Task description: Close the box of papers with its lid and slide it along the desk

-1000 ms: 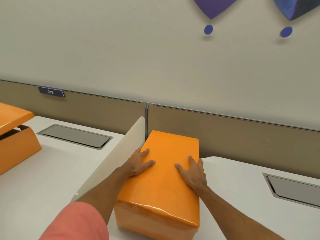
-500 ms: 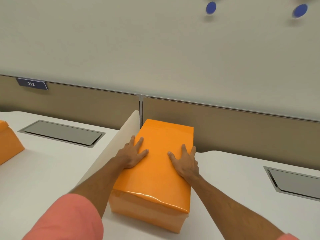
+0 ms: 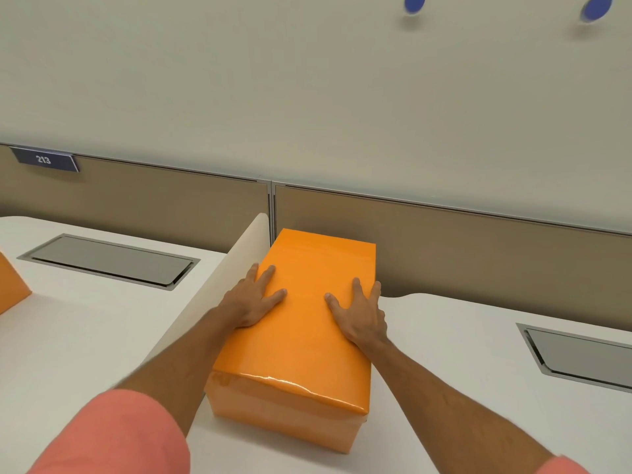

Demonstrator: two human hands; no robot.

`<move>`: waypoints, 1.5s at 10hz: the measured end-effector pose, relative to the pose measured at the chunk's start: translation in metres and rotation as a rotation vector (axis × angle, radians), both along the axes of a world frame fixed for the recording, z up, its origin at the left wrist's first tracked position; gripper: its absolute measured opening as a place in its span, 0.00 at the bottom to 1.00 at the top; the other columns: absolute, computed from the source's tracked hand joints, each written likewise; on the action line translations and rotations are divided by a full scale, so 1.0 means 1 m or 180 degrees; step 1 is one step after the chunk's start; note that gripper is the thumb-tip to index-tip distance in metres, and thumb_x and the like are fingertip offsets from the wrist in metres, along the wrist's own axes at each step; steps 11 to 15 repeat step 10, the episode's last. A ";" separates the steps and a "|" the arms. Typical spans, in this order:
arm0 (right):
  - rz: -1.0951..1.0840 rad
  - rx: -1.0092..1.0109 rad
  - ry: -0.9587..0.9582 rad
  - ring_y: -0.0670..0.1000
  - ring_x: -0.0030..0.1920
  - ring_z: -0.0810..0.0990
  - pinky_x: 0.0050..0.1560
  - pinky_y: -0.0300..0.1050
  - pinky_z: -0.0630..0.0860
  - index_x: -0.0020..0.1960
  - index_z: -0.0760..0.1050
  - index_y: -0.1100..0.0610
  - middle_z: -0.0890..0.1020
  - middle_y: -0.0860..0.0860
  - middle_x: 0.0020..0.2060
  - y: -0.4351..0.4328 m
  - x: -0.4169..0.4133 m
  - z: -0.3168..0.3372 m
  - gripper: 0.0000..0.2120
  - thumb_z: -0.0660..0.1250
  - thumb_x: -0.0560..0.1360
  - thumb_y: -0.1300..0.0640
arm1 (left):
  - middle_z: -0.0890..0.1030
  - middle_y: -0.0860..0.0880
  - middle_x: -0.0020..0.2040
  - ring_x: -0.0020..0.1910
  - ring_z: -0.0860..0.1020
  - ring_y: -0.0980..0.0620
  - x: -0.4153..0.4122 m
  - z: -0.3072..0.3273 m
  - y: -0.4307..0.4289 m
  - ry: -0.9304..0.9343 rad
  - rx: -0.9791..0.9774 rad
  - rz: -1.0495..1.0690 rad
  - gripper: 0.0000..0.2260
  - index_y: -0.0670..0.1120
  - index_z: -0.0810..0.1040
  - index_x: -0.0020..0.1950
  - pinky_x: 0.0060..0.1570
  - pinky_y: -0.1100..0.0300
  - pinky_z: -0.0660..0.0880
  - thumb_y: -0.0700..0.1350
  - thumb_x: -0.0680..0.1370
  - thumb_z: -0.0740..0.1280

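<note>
White desk [image 3: 461, 354] bearing lidded orange box [image 3: 294, 343], beside white divider [image 3: 219, 289].

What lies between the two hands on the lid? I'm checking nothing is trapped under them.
Only bare orange lid lies between left hand and right hand, in the head view.

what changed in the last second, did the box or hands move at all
The view tipped down and right, so the other orange box at the left has slid almost out of frame. The orange box sits by the divider as before, lid on, with the left hand and right hand flat on top, gripping nothing.
</note>
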State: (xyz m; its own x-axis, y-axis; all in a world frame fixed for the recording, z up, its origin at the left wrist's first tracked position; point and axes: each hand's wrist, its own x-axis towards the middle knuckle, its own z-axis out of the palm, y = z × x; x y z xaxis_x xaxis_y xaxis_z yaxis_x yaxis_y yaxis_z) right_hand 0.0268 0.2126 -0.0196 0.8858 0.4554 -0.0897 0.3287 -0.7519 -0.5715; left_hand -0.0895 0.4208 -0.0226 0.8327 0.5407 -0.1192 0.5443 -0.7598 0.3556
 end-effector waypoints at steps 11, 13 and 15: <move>0.0450 -0.0506 -0.1127 0.55 0.79 0.48 0.77 0.58 0.48 0.78 0.51 0.49 0.53 0.52 0.79 -0.156 0.007 0.014 0.34 0.45 0.78 0.34 | 0.52 0.44 0.80 0.79 0.51 0.44 0.032 0.045 -0.196 -0.0417 0.0609 -0.0252 0.30 0.46 0.58 0.77 0.76 0.40 0.50 0.61 0.80 0.54; 0.0450 -0.0506 -0.1127 0.55 0.79 0.48 0.77 0.58 0.48 0.78 0.51 0.49 0.53 0.52 0.79 -0.156 0.007 0.014 0.34 0.45 0.78 0.34 | 0.52 0.44 0.80 0.79 0.51 0.44 0.032 0.045 -0.196 -0.0417 0.0609 -0.0252 0.30 0.46 0.58 0.77 0.76 0.40 0.50 0.61 0.80 0.54; 0.0450 -0.0506 -0.1127 0.55 0.79 0.48 0.77 0.58 0.48 0.78 0.51 0.49 0.53 0.52 0.79 -0.156 0.007 0.014 0.34 0.45 0.78 0.34 | 0.52 0.44 0.80 0.79 0.51 0.44 0.032 0.045 -0.196 -0.0417 0.0609 -0.0252 0.30 0.46 0.58 0.77 0.76 0.40 0.50 0.61 0.80 0.54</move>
